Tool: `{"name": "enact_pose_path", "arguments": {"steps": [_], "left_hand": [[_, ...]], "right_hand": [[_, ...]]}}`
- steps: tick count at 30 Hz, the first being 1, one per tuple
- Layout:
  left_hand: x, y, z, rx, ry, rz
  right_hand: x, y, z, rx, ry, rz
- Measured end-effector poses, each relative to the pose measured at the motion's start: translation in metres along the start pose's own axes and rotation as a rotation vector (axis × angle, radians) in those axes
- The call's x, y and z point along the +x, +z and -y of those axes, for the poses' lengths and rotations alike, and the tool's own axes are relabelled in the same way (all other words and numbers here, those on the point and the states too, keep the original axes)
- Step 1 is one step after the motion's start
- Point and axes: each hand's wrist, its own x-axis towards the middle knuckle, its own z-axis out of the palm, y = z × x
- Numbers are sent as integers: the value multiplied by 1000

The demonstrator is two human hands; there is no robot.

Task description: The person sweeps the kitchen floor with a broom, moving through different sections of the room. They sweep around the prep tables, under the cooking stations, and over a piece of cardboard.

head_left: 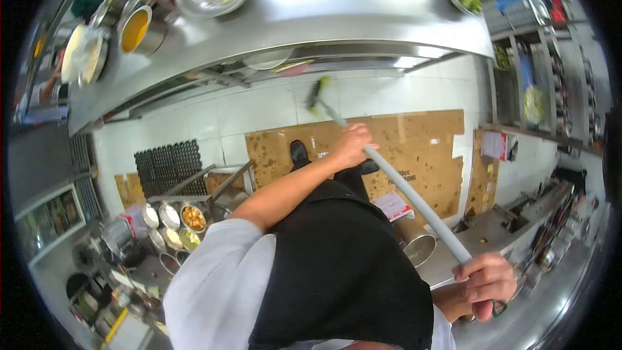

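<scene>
Where the white tiled floor (382, 91) meets the far side of the room, I find a long steel counter (363, 13) spanning its width. On the tiles lies a brown cardboard sheet (414, 128), dark-spotted and ragged along its right edge. At the near side a person in a black apron (337, 266) stands with shoes on the cardboard. A black perforated mat (170, 163) lies to the left. A long-handled brush (418, 198) slants over the cardboard from near right to far left; its green head (315, 96) is over the tiles short of the counter, blurred, so contact with the floor cannot be told. A wide steel bowl (194, 1) and a pot (153, 40) of orange contents stand on the counter's left part. The left hand (352, 146) grips the pole at its farther part, fingers wrapped round; the right hand (487, 279), near right, has its fingers curled round the end, beside a small green loop (499, 309).
</scene>
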Motion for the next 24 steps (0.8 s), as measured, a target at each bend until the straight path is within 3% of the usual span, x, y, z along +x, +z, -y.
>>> {"name": "enact_pose_path", "arguments": {"steps": [1, 3, 4, 6, 7, 10, 13, 15, 17, 20, 23, 24], "left_hand": [[-4, 0, 9, 13, -29, 69], [-3, 1, 36, 92, -145, 160], [6, 5, 47, 159, -230, 182], [23, 55, 72, 144, -250, 131], [29, 81, 85, 136, -261, 114], [83, 180, 56, 104, -127, 208], [138, 240, -24, -2, -124, 290], [164, 252, -77, -68, -167, 331], [168, 249, -126, -55, -110, 224], [138, 258, -156, -16, -41, 193], [131, 270, -148, 29, -64, 361], [132, 279, -143, 45, -87, 436]], "right_hand": [[-12, -11, -5, 61, -77, -15], [-22, -16, -25, -104, 174, -80], [-15, 7, -35, -104, 328, -335], [-27, -10, -70, -82, 341, -174], [-35, -21, -71, -110, 351, -211], [-55, -61, -54, -206, 402, -354], [-71, -113, -27, -317, 398, -379], [-81, -148, -10, -318, 265, -392], [-111, -196, 11, -267, 110, -413], [-151, -282, 30, 30, -53, -172], [-172, -296, 22, 19, 103, -573], [-173, -300, 12, 7, 141, -539]]}}
